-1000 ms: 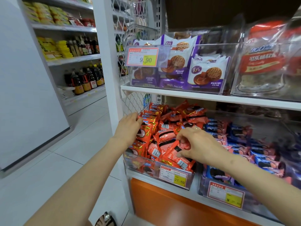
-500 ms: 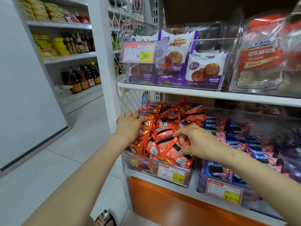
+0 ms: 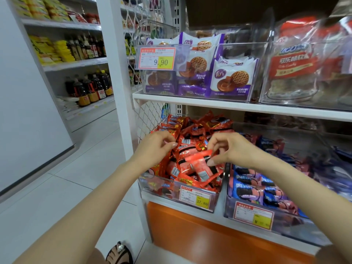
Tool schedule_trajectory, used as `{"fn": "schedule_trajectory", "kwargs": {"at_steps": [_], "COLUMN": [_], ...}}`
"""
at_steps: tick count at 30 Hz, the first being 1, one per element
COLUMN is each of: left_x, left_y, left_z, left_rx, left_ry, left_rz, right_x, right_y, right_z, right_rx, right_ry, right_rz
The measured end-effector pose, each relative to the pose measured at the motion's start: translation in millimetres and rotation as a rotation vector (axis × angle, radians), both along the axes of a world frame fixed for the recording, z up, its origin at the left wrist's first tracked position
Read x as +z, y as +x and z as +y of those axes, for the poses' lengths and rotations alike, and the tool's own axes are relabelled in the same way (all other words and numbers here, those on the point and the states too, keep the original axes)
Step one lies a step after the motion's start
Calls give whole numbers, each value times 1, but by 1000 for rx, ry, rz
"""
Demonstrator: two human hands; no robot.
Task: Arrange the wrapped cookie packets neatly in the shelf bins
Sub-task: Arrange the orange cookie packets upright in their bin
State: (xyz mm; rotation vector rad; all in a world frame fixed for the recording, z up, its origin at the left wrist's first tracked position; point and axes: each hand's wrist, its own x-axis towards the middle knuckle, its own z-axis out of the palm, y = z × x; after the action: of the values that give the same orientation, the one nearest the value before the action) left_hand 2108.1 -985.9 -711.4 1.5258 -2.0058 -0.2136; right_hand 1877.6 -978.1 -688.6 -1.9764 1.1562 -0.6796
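A red packet (image 3: 198, 157) is pinched by the right hand (image 3: 235, 149) near the bin (image 3: 152, 182)'s front edge; the left hand (image 3: 155, 149) is curled at the left edge, grip can't be told.

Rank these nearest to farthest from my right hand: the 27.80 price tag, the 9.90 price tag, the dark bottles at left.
From the right hand, pinching a red packet:
1. 27.80 price tag, just below, lower bin.
2. 9.90 price tag, up left, upper shelf.
3. dark bottles, far left, distant shelves.
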Motion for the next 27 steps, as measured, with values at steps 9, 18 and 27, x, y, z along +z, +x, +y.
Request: {"fn": "schedule_trajectory", "kwargs": {"at_steps": [9,18,27], "left_x": [3,-3,0], "left_y": [-39,-33,-33], "left_z": [17,15,22], "left_rx": [-155,-170,-219], "left_ry": [882,607,581], "left_rz": [990,1004,1030], "right_x": [-3,-13,-13], "right_y": [0,9,19], "right_z": [-2,-2,-1], "right_rx": [11,-128,-165], "right_ry": [52,67,29], "right_rz": [-405,-293,-374]}}
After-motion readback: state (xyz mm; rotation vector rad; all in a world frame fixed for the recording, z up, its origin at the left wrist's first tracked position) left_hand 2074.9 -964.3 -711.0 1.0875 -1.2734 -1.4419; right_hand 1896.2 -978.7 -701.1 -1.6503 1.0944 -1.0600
